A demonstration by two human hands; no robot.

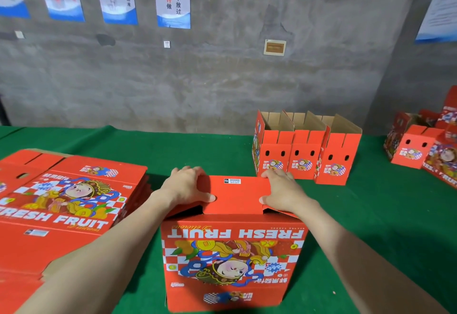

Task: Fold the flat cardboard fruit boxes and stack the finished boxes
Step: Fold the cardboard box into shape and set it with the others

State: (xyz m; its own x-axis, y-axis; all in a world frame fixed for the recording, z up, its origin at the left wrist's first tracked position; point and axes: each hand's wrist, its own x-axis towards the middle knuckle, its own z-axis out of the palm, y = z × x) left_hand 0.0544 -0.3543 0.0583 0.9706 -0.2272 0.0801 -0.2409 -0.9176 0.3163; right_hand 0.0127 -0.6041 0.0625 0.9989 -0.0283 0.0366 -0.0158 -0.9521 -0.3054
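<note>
Left hand [188, 187] and right hand [284, 190] both gripping top flap [237, 195] of box [232, 259], fingers curling over far edge, thumbs pressing down on top. Box standing upside-down mid green table [197, 150], print facing viewer inverted. Flat boxes [66, 197] lying stacked just left. Three folded boxes [304, 155] standing open-topped in row, far right. More boxes [420, 148] sitting at right edge.

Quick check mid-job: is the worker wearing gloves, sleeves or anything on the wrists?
No gloves: the left hand and the right hand are both bare. No sleeve shows either; the left forearm and the right forearm are uncovered to the edge of the picture. No watch, bracelet or ring shows on the sides facing the camera.
</note>
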